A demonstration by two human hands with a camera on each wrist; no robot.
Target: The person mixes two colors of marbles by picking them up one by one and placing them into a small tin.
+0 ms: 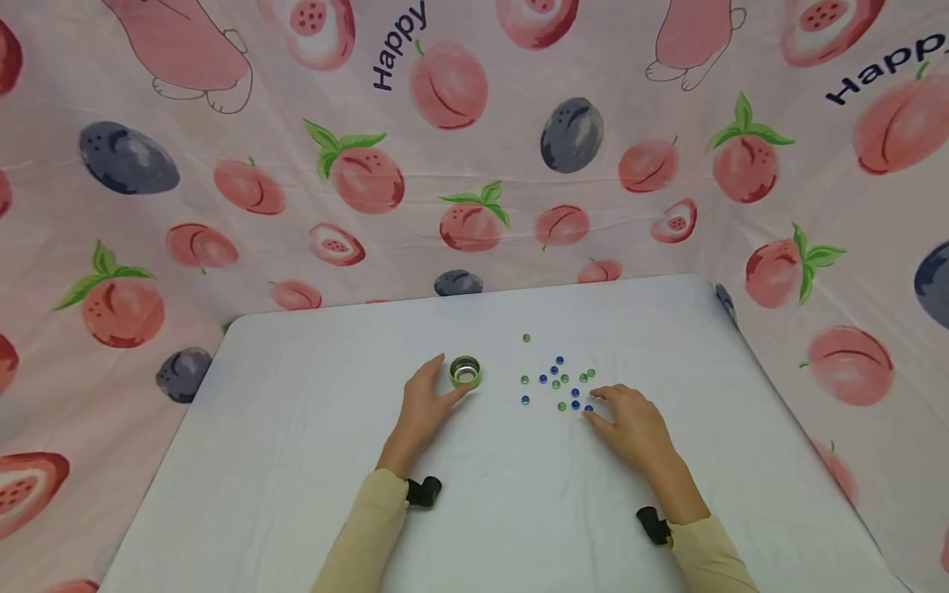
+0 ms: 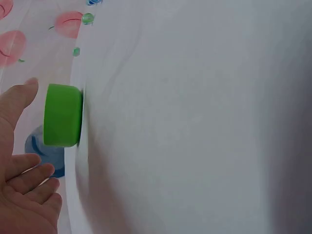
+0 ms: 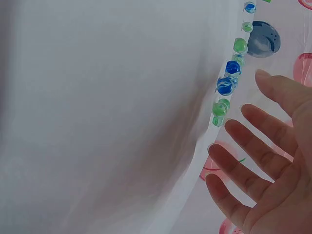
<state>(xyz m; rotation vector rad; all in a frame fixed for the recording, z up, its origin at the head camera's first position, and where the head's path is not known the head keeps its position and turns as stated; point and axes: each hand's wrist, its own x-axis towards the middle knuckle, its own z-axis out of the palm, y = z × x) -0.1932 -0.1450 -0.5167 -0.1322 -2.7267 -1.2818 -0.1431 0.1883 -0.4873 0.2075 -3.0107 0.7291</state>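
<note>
Glass marbles (image 1: 575, 393), some blue and some green, lie loose on the white tabletop (image 1: 511, 478), to the right of the green cup (image 2: 63, 115) and apart from it. One green marble sits by itself, right of the cup and farther from the person; most of the others cluster farther out to the cup's right. The cup stands upright, its silvery inside facing up, and no marble can be made out in it.

The left hand (image 1: 426, 403) is at the cup's left and near side, thumb and fingers parted around it without closing; whether the thumb touches the wall is unclear. The right hand (image 1: 633, 420), on the far side of the marbles from the cup, has its fingers spread and holds nothing. Its thumb tip is right beside a blue marble, though contact cannot be told.

The step in hand looks like a reach toward the marbles with the cup kept within the left hand's span. A pick-up from here would call for the right thumb and forefinger to close gently from opposite sides, since round glass could roll away.
</note>
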